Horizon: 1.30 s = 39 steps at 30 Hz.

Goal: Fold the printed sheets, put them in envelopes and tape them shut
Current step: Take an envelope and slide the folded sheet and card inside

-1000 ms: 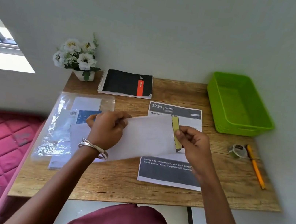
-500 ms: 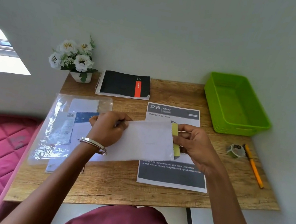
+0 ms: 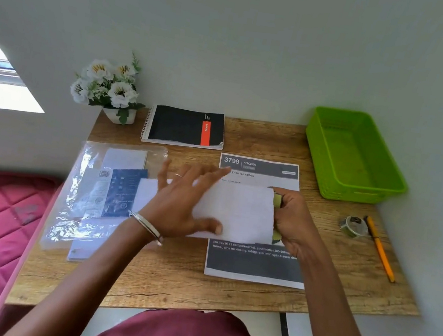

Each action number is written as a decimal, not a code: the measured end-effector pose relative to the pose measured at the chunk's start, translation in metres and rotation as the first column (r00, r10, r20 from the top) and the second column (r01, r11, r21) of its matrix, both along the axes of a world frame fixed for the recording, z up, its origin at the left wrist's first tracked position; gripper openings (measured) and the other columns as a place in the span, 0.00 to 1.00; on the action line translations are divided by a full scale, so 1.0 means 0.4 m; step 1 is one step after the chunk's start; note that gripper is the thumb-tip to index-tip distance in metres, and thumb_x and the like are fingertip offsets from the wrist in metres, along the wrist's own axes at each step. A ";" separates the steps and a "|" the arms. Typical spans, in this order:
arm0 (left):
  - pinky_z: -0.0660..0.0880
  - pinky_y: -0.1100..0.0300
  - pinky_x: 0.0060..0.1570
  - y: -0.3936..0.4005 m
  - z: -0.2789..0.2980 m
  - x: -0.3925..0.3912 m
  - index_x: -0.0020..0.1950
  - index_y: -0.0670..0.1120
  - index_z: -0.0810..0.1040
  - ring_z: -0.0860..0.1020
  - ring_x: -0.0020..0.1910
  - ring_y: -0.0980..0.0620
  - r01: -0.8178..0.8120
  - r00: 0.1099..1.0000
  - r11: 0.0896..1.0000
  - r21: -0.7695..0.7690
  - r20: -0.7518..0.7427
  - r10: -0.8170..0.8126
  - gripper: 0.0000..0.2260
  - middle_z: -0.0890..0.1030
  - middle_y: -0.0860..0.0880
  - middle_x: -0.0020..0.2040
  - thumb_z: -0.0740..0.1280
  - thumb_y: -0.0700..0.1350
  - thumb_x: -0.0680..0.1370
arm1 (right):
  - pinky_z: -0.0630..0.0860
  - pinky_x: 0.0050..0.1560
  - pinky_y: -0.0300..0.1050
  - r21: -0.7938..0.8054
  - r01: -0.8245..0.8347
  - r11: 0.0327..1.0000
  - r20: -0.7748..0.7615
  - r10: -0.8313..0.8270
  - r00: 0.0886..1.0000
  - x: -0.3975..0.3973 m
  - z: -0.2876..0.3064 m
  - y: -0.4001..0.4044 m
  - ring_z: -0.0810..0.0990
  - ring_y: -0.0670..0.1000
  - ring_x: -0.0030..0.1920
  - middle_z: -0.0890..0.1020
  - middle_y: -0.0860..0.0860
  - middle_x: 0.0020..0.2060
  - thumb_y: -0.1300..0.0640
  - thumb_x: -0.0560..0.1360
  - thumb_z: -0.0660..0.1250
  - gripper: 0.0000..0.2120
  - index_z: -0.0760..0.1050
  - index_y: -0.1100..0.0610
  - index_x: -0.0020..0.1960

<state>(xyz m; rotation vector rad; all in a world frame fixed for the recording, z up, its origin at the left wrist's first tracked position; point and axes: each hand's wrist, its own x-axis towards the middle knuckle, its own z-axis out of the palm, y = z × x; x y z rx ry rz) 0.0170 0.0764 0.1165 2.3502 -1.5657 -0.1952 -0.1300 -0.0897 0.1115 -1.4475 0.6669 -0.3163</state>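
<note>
A white envelope (image 3: 239,213) lies across the printed sheets (image 3: 254,265) in the middle of the wooden desk (image 3: 168,283). My left hand (image 3: 180,205) rests flat on its left half with fingers spread. My right hand (image 3: 292,221) grips the envelope's right end, where a yellow-green flap strip (image 3: 277,200) shows by the fingers. The printed sheet's dark header and footer stick out above and below the envelope. A roll of clear tape (image 3: 354,225) sits at the right.
A clear plastic pack of envelopes (image 3: 95,195) lies at the left. A black notebook (image 3: 183,126) and a flower pot (image 3: 108,87) stand at the back. A green tray (image 3: 354,156) fills the back right corner, and a yellow pen (image 3: 380,249) lies by the tape.
The envelope came down from a tilted hold onto the printed sheets. My left hand let go of its edge and opened flat on top of it.
</note>
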 end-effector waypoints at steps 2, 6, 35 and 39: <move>0.30 0.37 0.66 -0.011 -0.009 -0.015 0.74 0.57 0.39 0.53 0.74 0.50 0.095 0.991 0.992 0.085 0.089 -0.103 0.51 0.55 0.51 0.74 0.58 0.77 0.61 | 0.80 0.35 0.46 -0.002 -0.017 1.000 0.005 0.017 1.000 0.003 0.003 0.000 0.85 0.51 0.40 0.86 0.52 0.41 0.71 0.71 0.68 0.15 0.84 0.52 0.42; 0.35 0.31 0.65 -0.030 -0.031 -0.036 0.75 0.51 0.39 0.60 0.71 0.47 0.135 0.953 0.985 0.106 0.260 -0.158 0.51 0.62 0.49 0.71 0.59 0.73 0.62 | 0.81 0.34 0.49 -0.062 -0.008 0.998 -0.011 0.007 1.000 0.010 -0.002 0.000 0.84 0.52 0.37 0.86 0.52 0.38 0.69 0.71 0.69 0.12 0.84 0.53 0.40; 0.44 0.26 0.63 -0.007 -0.107 0.049 0.72 0.49 0.57 0.65 0.67 0.43 -0.154 0.964 0.977 0.149 0.239 0.116 0.44 0.67 0.48 0.67 0.59 0.71 0.62 | 0.63 0.60 0.58 -0.604 -0.093 0.791 -0.637 -0.409 0.653 -0.018 -0.184 -0.115 0.65 0.62 0.65 0.69 0.60 0.64 0.42 0.61 0.78 0.40 0.67 0.59 0.65; 0.41 0.26 0.64 -0.013 -0.109 0.045 0.73 0.49 0.55 0.63 0.69 0.43 -0.144 0.969 0.979 0.147 0.220 0.110 0.44 0.65 0.48 0.69 0.65 0.69 0.64 | 0.62 0.57 0.56 -0.519 0.041 0.854 -0.619 -0.408 0.671 -0.007 -0.188 -0.134 0.69 0.61 0.62 0.73 0.57 0.60 0.47 0.57 0.82 0.41 0.67 0.58 0.62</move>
